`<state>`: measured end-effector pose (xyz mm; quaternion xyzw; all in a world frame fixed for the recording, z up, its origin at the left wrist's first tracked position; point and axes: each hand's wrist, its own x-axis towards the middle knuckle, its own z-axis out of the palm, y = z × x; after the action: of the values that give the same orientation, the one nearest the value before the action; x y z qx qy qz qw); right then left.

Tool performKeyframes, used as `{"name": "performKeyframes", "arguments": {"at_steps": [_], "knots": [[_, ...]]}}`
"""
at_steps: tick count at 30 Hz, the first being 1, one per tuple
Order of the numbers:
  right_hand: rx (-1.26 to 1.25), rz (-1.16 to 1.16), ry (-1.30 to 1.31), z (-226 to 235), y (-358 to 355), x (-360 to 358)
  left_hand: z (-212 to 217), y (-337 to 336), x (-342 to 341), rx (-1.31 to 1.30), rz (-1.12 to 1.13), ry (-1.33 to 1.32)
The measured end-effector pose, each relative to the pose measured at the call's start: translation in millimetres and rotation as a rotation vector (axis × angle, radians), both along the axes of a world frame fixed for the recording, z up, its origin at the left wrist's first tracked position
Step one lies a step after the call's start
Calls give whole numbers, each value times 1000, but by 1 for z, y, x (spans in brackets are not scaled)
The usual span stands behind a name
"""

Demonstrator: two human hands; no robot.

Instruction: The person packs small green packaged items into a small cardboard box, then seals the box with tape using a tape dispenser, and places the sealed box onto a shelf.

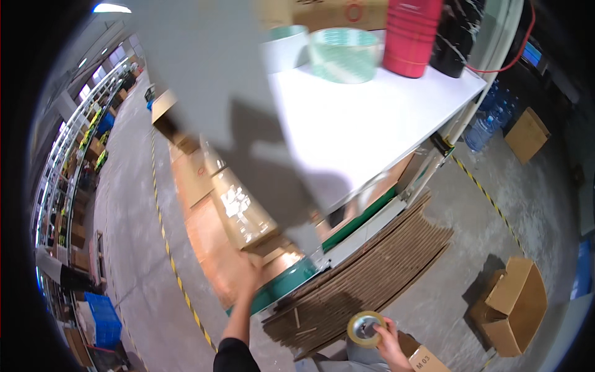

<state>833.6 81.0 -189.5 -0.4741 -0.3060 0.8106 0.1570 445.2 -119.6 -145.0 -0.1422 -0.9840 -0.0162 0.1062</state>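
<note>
My left hand [248,271] reaches to the near end of a long, closed cardboard box [245,214] that has shiny tape on top. The fingers are blurred and partly hidden at the box's edge, so their grip does not show. The box lies on an orange-brown work surface [214,248] with a green front edge. Lower right, my right hand [392,348] is closed on a roll of tape [354,328], its thumb and fingers at the ring's inner edge. A cardboard box [427,358] lies just beside that hand, partly cut off by the lower edge.
A grey panel [204,80] and a white shelf [378,118] stand above the bench. On the shelf are a wide tape roll [344,56], a red tumbler [411,37] and a black one [457,40]. Stacked flattened cardboard [372,266] leans below. An open carton [517,310] sits right.
</note>
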Motion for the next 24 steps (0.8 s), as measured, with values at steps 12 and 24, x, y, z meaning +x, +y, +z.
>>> {"name": "performKeyframes", "arguments": {"at_steps": [12,24], "knots": [[326,-282,-719,-22,145,202,-139,-81,-94,1020,154,41],[207,-341,-515,-123,277,256,-38,199,354,1906,935,-1475]]}}
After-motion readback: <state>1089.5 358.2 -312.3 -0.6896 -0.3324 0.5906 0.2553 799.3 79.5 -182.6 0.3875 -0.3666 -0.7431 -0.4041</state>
